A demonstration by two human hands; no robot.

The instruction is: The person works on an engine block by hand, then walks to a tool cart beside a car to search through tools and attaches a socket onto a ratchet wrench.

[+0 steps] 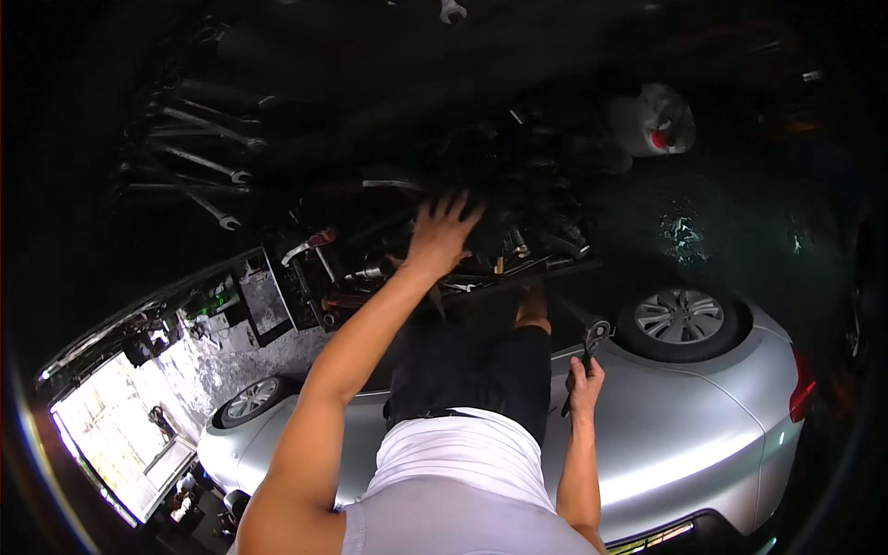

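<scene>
My left hand (442, 239) reaches over a tray of mixed metal tools (504, 268), its fingers spread and nothing in them. Whether the fingertips touch any tool is too dark to tell. Lower on the right, my right hand (585, 384) is closed around the handle of a ratchet wrench (599, 331); the round head points up and away from me. Left of the tray lies a tool with a red part (321, 238). Several open-ended wrenches (199, 165) lie in the dark at the upper left.
A silver car (684, 407) stands close on my right and behind me, its wheel (680, 319) near the ratchet. A white container with a red cap (652, 120) is at the back right. Bright daylight enters through an opening (116, 421) at the lower left.
</scene>
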